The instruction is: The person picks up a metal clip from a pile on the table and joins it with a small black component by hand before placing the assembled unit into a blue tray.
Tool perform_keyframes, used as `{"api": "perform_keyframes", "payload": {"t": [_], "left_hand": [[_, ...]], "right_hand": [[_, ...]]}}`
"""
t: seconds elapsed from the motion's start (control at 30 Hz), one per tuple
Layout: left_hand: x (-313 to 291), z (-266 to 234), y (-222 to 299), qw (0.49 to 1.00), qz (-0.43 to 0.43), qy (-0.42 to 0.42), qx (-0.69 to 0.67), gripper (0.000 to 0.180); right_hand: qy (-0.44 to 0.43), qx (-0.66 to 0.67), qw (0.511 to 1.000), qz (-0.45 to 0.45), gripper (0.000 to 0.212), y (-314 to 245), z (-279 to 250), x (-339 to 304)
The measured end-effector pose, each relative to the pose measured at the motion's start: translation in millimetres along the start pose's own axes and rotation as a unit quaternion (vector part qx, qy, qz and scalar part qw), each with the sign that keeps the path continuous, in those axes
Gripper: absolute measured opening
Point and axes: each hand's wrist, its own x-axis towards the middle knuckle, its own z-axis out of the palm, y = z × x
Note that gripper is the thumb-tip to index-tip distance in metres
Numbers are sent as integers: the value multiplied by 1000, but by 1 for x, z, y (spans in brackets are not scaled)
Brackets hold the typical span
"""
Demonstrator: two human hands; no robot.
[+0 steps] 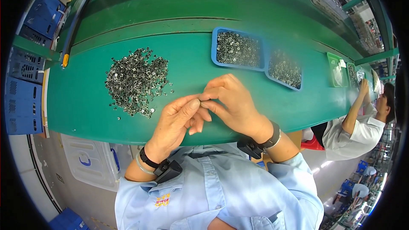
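Observation:
Over the front part of the green table, my left hand (181,115) and my right hand (230,98) meet fingertip to fingertip. Both pinch at one spot, where a tiny dark bit shows between the thumbs and forefingers; its kind is too small to tell. To the left of my hands lies a loose pile of small shiny metal parts (138,81), some with a round hole. Beyond my right hand stands a blue tray (215,55) filled with similar small parts. A second blue tray (284,86) of such parts adjoins it on the right, partly blurred.
The green table (85,110) runs across in front of me, with a raised ledge behind. At the right, a green tray (334,70) stands near a co-worker in a white shirt (358,136). Blue crates (23,106) line the left; a clear lidded box (89,162) sits below.

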Motion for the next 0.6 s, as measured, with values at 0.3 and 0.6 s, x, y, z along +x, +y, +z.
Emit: {"api": "perform_keyframes", "payload": {"t": [0.3,0.6], "left_hand": [[3,5,1,1000,3,-11,-5,34],[5,-6,-3,996,41,61,55,19]], "right_hand": [[34,32,999,15,19,-1,4,1],[-33,-81,995,-50,26,-7,-6,5]]}}
